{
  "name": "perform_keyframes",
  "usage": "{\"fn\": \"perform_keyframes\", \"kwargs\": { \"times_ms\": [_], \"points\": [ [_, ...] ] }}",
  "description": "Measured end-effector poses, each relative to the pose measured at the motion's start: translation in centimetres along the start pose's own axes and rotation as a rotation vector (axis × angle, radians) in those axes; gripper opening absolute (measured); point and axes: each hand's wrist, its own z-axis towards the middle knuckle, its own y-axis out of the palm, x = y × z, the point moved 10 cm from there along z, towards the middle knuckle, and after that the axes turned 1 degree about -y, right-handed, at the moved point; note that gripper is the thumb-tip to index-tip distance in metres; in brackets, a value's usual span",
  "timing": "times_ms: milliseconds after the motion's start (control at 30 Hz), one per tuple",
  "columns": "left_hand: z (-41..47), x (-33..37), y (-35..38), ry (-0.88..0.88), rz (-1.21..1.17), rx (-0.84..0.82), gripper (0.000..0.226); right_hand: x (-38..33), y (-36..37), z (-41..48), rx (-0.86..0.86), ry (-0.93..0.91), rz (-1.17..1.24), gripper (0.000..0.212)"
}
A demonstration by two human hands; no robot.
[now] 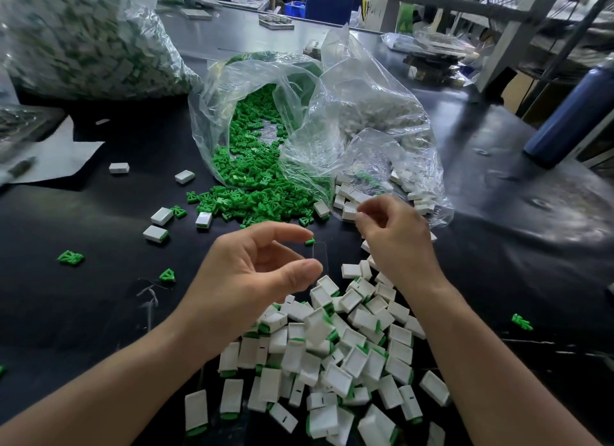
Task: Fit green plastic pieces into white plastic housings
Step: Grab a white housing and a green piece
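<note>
A clear bag [232, 90] spills a heap of green plastic pieces [255, 193] onto the black table. To its right, a second clear bag [375, 119] holds white housings [347, 193]. My left hand [262, 269] hovers mid-table with fingers loosely curved and thumb apart from the index finger. A small green piece [309, 241] shows at the index fingertip. My right hand [395, 236] has curled fingers, its tips at a white housing [349, 214] by the bag mouth; a grip is not plain. A pile of housings with green pieces fitted [332, 356] lies between my forearms.
Loose white housings [161, 216] and stray green pieces [70, 257] dot the table's left half. A large bag of mixed parts [83, 43] stands at the back left, white paper [63, 153] at the left. A dark blue bottle [571, 113] stands at the right.
</note>
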Motion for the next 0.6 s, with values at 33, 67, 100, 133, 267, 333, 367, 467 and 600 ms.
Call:
{"fn": "perform_keyframes", "kwargs": {
  "times_ms": [33,67,100,133,267,333,367,467,600],
  "points": [
    [0.0,-0.1,-0.2,-0.001,0.001,0.017,0.043,0.5,-0.5,0.4,0.052,-0.003,-0.071,0.018],
    [0.1,-0.3,-0.5,-0.008,-0.006,0.042,0.041,0.9,-0.9,0.7,0.083,-0.006,-0.125,0.027],
    [0.3,-0.5,-0.9,-0.016,-0.015,0.067,0.038,1.2,-1.1,1.0,0.104,-0.013,-0.177,0.035],
    [0.4,-0.7,-1.2,-0.023,-0.025,0.086,0.036,1.4,-1.2,1.2,0.112,-0.016,-0.231,0.041],
    [0.5,-1.0,-1.4,-0.029,-0.043,0.099,0.031,2.7,0.2,1.8,0.031,0.015,-0.431,0.044],
    [0.6,-1.1,-1.3,-0.03,-0.049,0.098,0.03,2.9,1.1,1.9,-0.017,0.0,-0.483,0.037],
    [0.6,-1.1,-1.4,-0.03,-0.051,0.099,0.028,2.8,1.3,1.9,-0.018,-0.013,-0.487,0.031],
    [0.7,-1.3,-1.6,-0.035,-0.056,0.106,0.025,2.5,1.0,2.0,0.014,-0.042,-0.47,0.016],
    [0.8,-1.5,-1.6,-0.046,-0.052,0.105,0.026,2.3,1.0,2.0,0.026,-0.079,-0.454,0.012]
  ]
}}
